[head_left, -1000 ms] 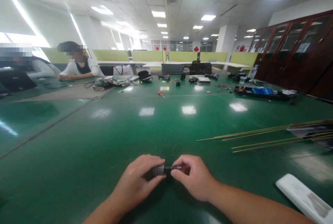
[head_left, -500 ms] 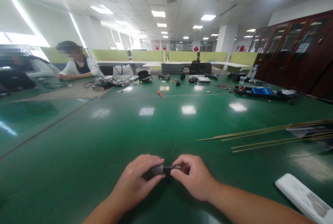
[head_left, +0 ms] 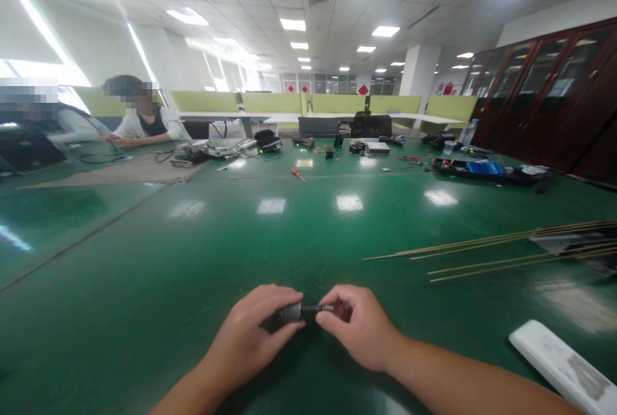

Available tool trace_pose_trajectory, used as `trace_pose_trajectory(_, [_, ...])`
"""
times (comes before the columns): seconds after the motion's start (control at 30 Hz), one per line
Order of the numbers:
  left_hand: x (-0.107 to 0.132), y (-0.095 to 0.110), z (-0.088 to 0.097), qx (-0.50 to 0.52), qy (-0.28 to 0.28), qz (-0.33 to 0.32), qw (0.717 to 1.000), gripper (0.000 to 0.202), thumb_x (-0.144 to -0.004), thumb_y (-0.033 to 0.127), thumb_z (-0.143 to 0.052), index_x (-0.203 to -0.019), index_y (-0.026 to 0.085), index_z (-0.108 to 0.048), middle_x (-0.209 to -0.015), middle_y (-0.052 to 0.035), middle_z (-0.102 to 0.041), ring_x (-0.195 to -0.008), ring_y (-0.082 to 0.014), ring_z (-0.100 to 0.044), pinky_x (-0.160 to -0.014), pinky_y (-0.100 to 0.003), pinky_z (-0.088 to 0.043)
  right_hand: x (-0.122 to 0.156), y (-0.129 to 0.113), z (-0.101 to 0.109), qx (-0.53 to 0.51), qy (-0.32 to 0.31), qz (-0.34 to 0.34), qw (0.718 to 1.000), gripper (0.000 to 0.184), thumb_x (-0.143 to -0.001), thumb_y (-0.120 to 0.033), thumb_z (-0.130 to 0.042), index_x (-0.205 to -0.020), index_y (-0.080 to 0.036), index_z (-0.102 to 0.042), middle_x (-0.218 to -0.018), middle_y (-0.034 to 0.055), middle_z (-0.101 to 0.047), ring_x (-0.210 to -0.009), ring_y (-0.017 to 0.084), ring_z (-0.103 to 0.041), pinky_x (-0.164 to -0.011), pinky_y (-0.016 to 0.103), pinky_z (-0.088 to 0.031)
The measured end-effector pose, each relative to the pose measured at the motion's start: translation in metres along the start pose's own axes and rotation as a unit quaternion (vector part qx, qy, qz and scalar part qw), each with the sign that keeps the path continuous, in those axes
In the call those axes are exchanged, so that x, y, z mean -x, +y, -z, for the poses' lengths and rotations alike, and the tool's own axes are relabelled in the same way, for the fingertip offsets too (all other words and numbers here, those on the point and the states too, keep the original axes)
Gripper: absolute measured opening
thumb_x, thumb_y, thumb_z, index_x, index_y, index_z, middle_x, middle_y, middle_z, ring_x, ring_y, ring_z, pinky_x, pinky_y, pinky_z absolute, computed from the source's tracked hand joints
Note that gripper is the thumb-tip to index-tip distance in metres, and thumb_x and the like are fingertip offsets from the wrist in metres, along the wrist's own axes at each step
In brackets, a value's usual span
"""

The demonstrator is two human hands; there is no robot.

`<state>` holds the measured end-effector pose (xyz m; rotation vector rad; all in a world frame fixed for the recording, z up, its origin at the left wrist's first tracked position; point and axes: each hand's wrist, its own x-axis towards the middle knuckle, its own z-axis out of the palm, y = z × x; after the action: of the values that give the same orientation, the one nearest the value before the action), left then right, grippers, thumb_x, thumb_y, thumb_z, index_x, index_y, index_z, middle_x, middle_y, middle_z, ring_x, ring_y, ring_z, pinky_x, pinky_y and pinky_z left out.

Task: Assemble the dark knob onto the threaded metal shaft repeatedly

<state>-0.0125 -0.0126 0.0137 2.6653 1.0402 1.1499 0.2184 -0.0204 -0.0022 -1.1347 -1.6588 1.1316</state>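
Near the front of the green table (head_left: 308, 235), both hands are on one small dark cylindrical piece (head_left: 293, 312). Its thick grey body lies between the thumb and fingers of my left hand (head_left: 255, 325). A thinner black shaft (head_left: 310, 308) sticks out to the right. My right hand (head_left: 361, 325) pinches the far end of that shaft between thumb and fingertips. The piece is held roughly level. Fingers hide both ends, and its exact kind cannot be made out.
Thin brass-coloured rods (head_left: 463, 248) lie at the right. A white elongated case (head_left: 563, 363) sits at the lower right. Farther back are a red screwdriver (head_left: 297, 174), a black tray (head_left: 486, 174) with blue items, and assorted electronics. A person (head_left: 144, 119) sits at the far left.
Both hands keep almost the same place and grip. The black section between them looks slightly slimmer now.
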Motion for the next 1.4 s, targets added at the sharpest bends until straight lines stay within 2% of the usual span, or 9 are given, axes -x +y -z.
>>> trace_pose_trajectory(1.4, [-0.0001,0.0002,0.0022,0.004,0.004,0.009,1.0,0.026,-0.086,0.022,-0.074,-0.111,0.025,-0.07,-0.099,-0.0038,-0.077,-0.089,-0.0176,-0.073,-0.08,-0.026,-0.06,0.0003,0.0006,0.0005,0.007,0.002,0.001,1.0,0.008,-0.081,-0.023,-0.071,-0.083,-0.015,-0.072,-0.065,-0.0022,-0.06,-0.059,0.012,-0.052,-0.057,0.022,-0.039])
